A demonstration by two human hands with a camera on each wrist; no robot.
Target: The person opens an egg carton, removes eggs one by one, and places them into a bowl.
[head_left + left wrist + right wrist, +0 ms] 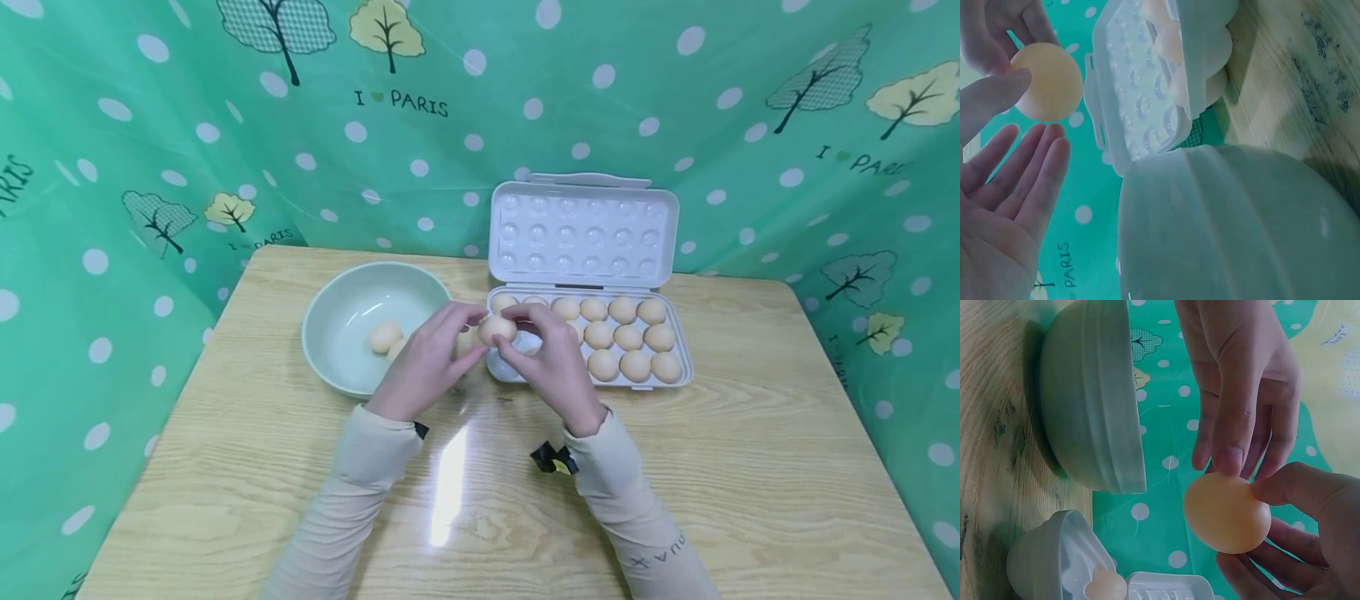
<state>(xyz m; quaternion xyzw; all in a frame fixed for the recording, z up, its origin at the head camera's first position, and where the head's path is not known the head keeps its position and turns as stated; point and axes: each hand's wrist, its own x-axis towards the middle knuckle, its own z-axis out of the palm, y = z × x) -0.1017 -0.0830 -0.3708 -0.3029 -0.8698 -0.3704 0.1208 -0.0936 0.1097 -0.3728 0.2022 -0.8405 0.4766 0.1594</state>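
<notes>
Between the thumb and fingers of my right hand (557, 367) is a light brown egg (497, 331), held above the table beside the egg carton. My left hand (426, 360) comes at the same egg from the left. Its fingers are fairly straight, and in the right wrist view the left thumb tip meets the shell of the egg (1227, 514). A pale green bowl (330, 321) stands under and left of my left hand, with eggs (385, 337) inside, partly hidden by that hand. The lidded grey-white egg carton (686, 371) lies open, holding several eggs (635, 366); my right hand covers part of it.
The carton's raised lid (585, 229) leans back toward a green dotted cloth (420, 192) that hangs behind and at both sides. All stands on a wooden table (757, 417). A small black strap piece (553, 458) sits at the right sleeve cuff.
</notes>
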